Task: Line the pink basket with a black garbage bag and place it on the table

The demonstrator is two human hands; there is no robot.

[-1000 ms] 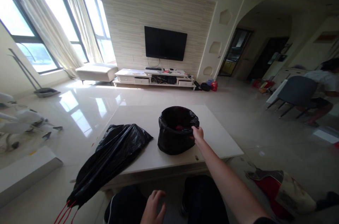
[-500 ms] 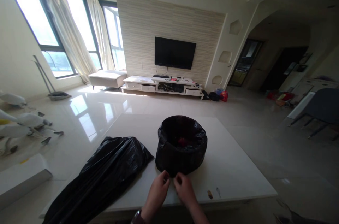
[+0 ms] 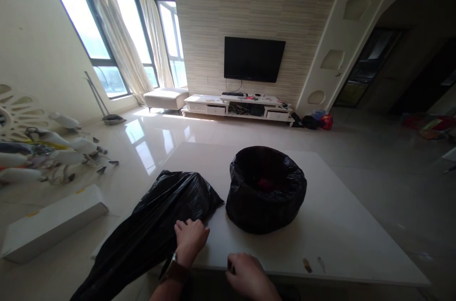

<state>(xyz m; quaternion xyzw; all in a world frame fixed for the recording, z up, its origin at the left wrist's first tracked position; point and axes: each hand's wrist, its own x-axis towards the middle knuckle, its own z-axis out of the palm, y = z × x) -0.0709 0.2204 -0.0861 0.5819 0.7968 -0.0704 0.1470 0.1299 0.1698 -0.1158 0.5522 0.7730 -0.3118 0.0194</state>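
A round bin lined with a black plastic bag stands upright on the white table. Something dark red shows inside it. Left of the bin, a second black plastic bag lies stretched over the table and past its front edge. My left hand, with a watch on the wrist, is over this bag's right side, its fingers loosely bent and apart; whether it touches the plastic is unclear. At the table's front edge, below the bin, my right hand is curled closed with nothing visible in it.
Two small flat items lie near the table's front right edge. To the left on the floor are a long white box and a pile of white-legged parts. Beyond stand a dustpan and a low TV cabinet.
Both hands have come away from the bin's near side. My left hand moved left over the lying bag; my right hand drew back towards me. The view has turned slightly left.
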